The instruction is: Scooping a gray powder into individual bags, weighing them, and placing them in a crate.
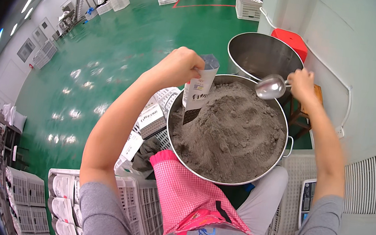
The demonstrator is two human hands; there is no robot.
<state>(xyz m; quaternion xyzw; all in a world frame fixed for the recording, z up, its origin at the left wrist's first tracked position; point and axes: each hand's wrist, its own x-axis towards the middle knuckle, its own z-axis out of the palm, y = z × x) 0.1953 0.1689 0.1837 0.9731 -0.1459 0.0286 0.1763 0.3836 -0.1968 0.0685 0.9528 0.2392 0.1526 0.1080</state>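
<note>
My left hand [182, 64] grips the top of a white and dark printed pouch [198, 90], held upright over the left rim of a large steel basin [285, 145]. The basin is heaped with grey-brown powder [231, 133]. My right hand [302, 83] holds the handle of a shiny metal scoop [270, 87], which hangs over the far side of the powder, to the right of the pouch. The scoop's bowl faces away, so its contents are hidden.
A second steel pot [261, 55] stands behind the basin, a red stool [291, 39] beyond it. White crates [137, 202] with more pouches sit at my left. A small scale [307, 199] lies at my right by the wall. Green floor stretches ahead, with people working far off.
</note>
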